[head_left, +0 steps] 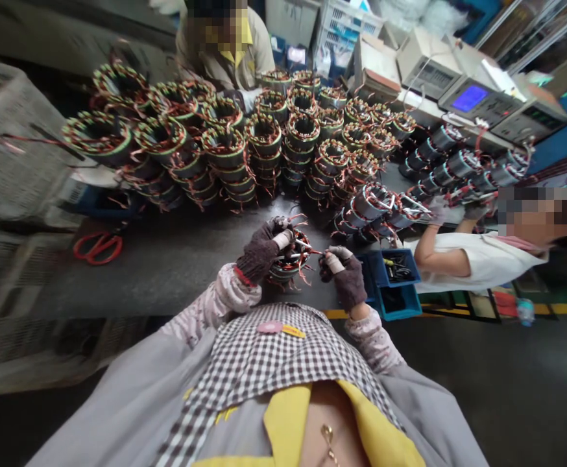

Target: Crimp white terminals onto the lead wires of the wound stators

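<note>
A motor stator point(283, 271) with copper windings and loose wire ends stands on the dark table in front of me. My left hand point(264, 250), in a dark glove with wrapped fingertips, is closed at its upper left rim, by the white sleeved leads. What exactly those fingers pinch is hidden. At the stator's right side, my right hand point(344, 275), gloved and taped likewise, pinches the end of a reddish wire lead point(315, 251) that runs out from the stator.
Stacked stators point(225, 162) fill the table's far side. Red-handled scissors point(97, 248) lie at the left. Blue bins point(400, 275) stand at the right, near a co-worker in white point(478, 259). Another person point(225, 58) works opposite. Test instruments point(478, 97) sit at the back right.
</note>
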Demonstrator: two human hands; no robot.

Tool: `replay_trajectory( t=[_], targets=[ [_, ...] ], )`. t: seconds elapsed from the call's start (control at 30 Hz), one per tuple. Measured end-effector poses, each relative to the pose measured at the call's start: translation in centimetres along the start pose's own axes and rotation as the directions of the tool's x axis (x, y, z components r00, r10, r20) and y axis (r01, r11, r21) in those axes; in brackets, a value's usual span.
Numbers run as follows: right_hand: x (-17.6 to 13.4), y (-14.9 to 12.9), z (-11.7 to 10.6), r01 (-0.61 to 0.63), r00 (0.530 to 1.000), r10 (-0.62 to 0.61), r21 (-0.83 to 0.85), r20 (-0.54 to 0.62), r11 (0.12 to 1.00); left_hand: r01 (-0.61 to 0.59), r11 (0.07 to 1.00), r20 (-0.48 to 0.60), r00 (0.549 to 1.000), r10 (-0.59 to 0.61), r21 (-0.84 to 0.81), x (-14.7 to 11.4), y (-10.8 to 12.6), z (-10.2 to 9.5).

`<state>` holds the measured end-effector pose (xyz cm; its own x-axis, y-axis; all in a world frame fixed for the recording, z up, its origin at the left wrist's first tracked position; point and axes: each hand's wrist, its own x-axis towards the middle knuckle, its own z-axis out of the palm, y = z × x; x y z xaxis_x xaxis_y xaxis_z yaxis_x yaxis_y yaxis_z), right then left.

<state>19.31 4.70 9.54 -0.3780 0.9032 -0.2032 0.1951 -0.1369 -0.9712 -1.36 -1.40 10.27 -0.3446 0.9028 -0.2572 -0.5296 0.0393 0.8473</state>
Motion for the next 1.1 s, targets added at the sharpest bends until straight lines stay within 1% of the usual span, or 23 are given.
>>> replay_trajectory(
  t=[0.03,0.07,0.1,0.13,0.2,0.27,0.33,0.43,0.57,0.63,0.7,0.8,0.9,0.97,1.03,1.1],
  targets=[
    [-0.1,0.3,-0.2,0.099,0.995,-0.1,-0.111,-0.005,0.989,0.004,1.0,-0.003,1.0,-0.004,0.002,0.0,0.0,0.0],
    [-0.2,0.6,-0.6,0.184,0.982,-0.19,-0.216,-0.007,0.959,0.009,1.0,-0.008,1.0,-0.009,0.001,0.0,0.1,0.0],
    [-0.3,0.9,-1.0,0.245,0.966,-0.259,-0.294,-0.011,0.924,0.013,1.0,-0.011,1.0,-0.013,0.0,-0.1,0.1,0.0],
    [-0.4,1.2,-1.4,0.28,0.952,-0.306,-0.34,-0.025,0.898,0.019,1.0,-0.007,1.0,-0.019,-0.001,-0.1,0.2,0.0],
    [-0.5,1.7,-2.2,0.298,0.936,-0.345,-0.361,-0.071,0.884,0.027,1.0,-0.001,1.0,-0.027,-0.006,-0.1,0.3,0.0],
    [-0.5,2.1,-2.7,0.299,0.933,-0.35,-0.354,-0.086,0.886,0.031,0.999,0.0,1.0,-0.031,-0.015,-0.1,0.3,0.1],
    [-0.2,2.2,-2.9,0.311,0.932,-0.357,-0.365,-0.065,0.878,0.025,0.999,0.003,1.0,-0.025,-0.021,-0.1,0.3,0.2],
    [0.4,2.3,-2.4,0.302,0.937,-0.345,-0.37,-0.056,0.879,0.018,1.0,0.022,1.0,-0.017,-0.017,-0.1,0.3,0.3],
    [0.4,2.6,-1.4,0.287,0.954,-0.3,-0.289,0.002,0.913,0.028,0.999,0.025,0.999,-0.028,-0.017,-0.2,0.4,0.3],
    [0.2,2.8,-1.0,0.322,0.945,-0.327,-0.275,0.031,0.906,0.045,0.999,0.026,0.999,-0.045,-0.007,-0.2,0.4,0.4],
    [0.2,2.9,-0.7,0.366,0.927,-0.373,-0.298,0.036,0.881,0.057,0.998,0.025,0.998,-0.057,0.006,-0.2,0.3,0.4],
    [0.8,2.9,-0.3,0.403,0.912,-0.407,-0.333,0.061,0.853,0.045,0.999,0.028,0.999,-0.046,0.027,-0.1,0.0,0.3],
    [1.5,2.4,-0.8,0.428,0.904,-0.394,-0.355,0.167,0.831,0.037,0.998,0.048,0.998,-0.039,0.052,0.0,-0.1,0.1],
    [1.6,2.1,-1.7,0.425,0.903,-0.365,-0.349,0.226,0.835,0.064,0.996,0.078,0.995,-0.069,0.06,0.0,-0.1,0.1],
    [1.4,2.0,-2.5,0.407,0.908,-0.339,-0.324,0.247,0.854,0.079,0.995,0.097,0.992,-0.085,0.062,0.0,0.0,0.2],
    [1.1,2.2,-2.9,0.393,0.913,-0.33,-0.305,0.239,0.868,0.07,0.996,0.095,0.993,-0.076,0.062,0.0,0.0,0.3]
  ],
)
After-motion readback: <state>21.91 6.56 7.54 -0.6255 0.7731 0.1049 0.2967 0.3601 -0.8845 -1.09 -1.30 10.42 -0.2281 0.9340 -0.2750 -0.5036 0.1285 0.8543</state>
